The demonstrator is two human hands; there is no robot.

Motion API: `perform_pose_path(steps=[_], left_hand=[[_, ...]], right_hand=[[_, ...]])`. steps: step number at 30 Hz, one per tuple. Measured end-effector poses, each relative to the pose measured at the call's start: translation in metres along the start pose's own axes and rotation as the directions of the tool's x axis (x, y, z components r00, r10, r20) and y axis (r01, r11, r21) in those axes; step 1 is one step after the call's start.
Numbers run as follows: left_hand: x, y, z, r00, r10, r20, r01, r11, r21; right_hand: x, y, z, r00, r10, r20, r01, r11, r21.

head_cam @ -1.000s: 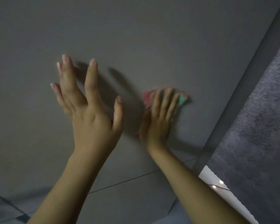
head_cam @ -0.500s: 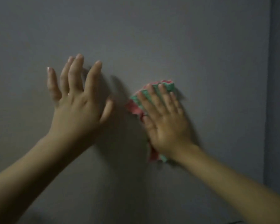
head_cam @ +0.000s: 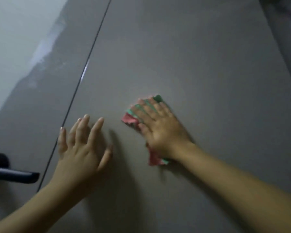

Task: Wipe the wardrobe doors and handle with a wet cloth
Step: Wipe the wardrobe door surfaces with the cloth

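My right hand presses the pink-and-green cloth flat against the grey wardrobe door. My left hand lies spread on the door, right of the seam; a dark handle sits far left.

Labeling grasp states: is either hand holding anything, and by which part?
The right hand presses the cloth flat against the wardrobe door, palm and fingers over its middle. The left hand holds nothing.

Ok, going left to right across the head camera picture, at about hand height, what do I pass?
Dark door handle → seam between the doors → left hand, fingers spread on the door → pink and green cloth → right hand, pressing the cloth flat.
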State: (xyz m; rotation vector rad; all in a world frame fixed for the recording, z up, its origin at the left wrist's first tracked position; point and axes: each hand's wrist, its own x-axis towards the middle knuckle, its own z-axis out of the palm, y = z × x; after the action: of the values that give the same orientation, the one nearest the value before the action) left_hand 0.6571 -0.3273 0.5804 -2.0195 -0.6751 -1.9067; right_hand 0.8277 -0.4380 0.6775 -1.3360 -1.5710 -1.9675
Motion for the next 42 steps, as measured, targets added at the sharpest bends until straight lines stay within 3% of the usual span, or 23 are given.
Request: perform_pose_path(steps=[2,4,5,6,7,9,12,14,17,19,20,22,24,25,28,30,32,34,37,40,42], left_hand=[[0.003,-0.011,-0.016,0.999,-0.037,0.019,0.036,0.999,0.023],[-0.001,-0.014,-0.033,0.996,-0.059,0.063,0.059,0.998,0.008],[-0.003,-0.012,-0.042,0.995,-0.046,0.084,0.046,0.999,-0.003],[-0.005,-0.008,-0.048,0.994,-0.027,0.108,0.029,0.999,-0.019],[-0.006,-0.008,-0.055,0.994,-0.015,0.109,0.019,0.999,-0.028],[-0.004,-0.016,-0.069,0.999,-0.015,0.043,0.016,1.0,-0.016],[0.001,-0.049,-0.086,0.996,-0.095,-0.003,0.095,0.993,0.075],[-0.001,-0.077,-0.092,0.984,-0.175,0.017,0.173,0.98,0.098],[-0.014,-0.106,-0.093,0.974,-0.226,0.021,0.225,0.974,0.022],[-0.018,-0.107,-0.091,0.979,-0.205,0.017,0.205,0.978,-0.038],[-0.018,-0.106,-0.091,0.979,-0.204,0.011,0.204,0.977,-0.059],[-0.016,-0.106,-0.091,0.976,-0.217,-0.021,0.213,0.971,-0.112],[-0.014,-0.107,-0.091,0.975,-0.215,-0.05,0.209,0.971,-0.117],[-0.015,-0.109,-0.089,0.978,-0.202,-0.056,0.197,0.977,-0.082],[-0.019,-0.11,-0.084,0.981,-0.185,-0.06,0.187,0.982,0.024],[-0.02,-0.109,-0.082,0.984,-0.169,-0.063,0.172,0.984,0.051],[-0.02,-0.108,-0.082,0.985,-0.153,-0.075,0.158,0.986,0.06],[-0.021,-0.108,-0.083,0.985,-0.147,-0.093,0.152,0.987,0.058],[-0.023,-0.108,-0.083,0.986,-0.136,-0.098,0.139,0.99,0.032],[-0.022,-0.106,-0.08,0.984,-0.14,-0.115,0.144,0.989,0.034],[-0.022,-0.108,-0.078,0.984,-0.13,-0.119,0.136,0.99,0.041]], right_hand=[[0.013,0.028,-0.006,0.99,0.144,0.01,-0.143,0.989,-0.046],[0.05,0.035,-0.005,0.875,0.482,-0.049,-0.484,0.874,-0.05],[0.071,0.019,0.0,0.817,0.575,-0.039,-0.576,0.816,-0.052],[0.084,-0.006,0.005,0.816,0.577,-0.03,-0.577,0.816,-0.026],[0.088,-0.035,0.012,0.87,0.493,-0.02,-0.494,0.87,0.004],[0.067,-0.087,0.021,0.989,0.145,0.035,-0.147,0.987,0.069],[0.02,-0.096,0.015,0.971,-0.218,0.101,0.214,0.976,0.05],[0.03,-0.08,0.013,0.969,-0.217,0.12,0.215,0.976,0.032],[0.087,-0.085,0.017,0.987,0.11,0.113,-0.11,0.994,-0.005],[0.108,-0.115,0.023,0.971,0.217,0.104,-0.216,0.976,-0.02],[0.108,-0.131,0.025,0.98,0.153,0.124,-0.154,0.988,-0.002],[0.08,-0.152,0.029,0.977,-0.143,0.157,0.143,0.99,0.014],[0.042,-0.143,0.024,0.917,-0.359,0.174,0.357,0.933,0.043],[0.03,-0.13,0.02,0.898,-0.4,0.185,0.4,0.916,0.039],[0.039,-0.104,0.019,0.938,-0.314,0.147,0.319,0.948,-0.012],[0.067,-0.123,0.021,0.993,-0.056,0.108,0.058,0.998,-0.011],[0.077,-0.156,0.029,0.986,0.109,0.129,-0.11,0.994,0.005],[0.049,-0.183,0.028,0.985,-0.057,0.162,0.053,0.998,0.032],[-0.02,-0.179,0.018,0.919,-0.345,0.192,0.327,0.937,0.121],[-0.036,-0.161,0.019,0.904,-0.392,0.17,0.378,0.919,0.108],[-0.017,-0.173,0.025,0.942,-0.297,0.159,0.287,0.954,0.086]])
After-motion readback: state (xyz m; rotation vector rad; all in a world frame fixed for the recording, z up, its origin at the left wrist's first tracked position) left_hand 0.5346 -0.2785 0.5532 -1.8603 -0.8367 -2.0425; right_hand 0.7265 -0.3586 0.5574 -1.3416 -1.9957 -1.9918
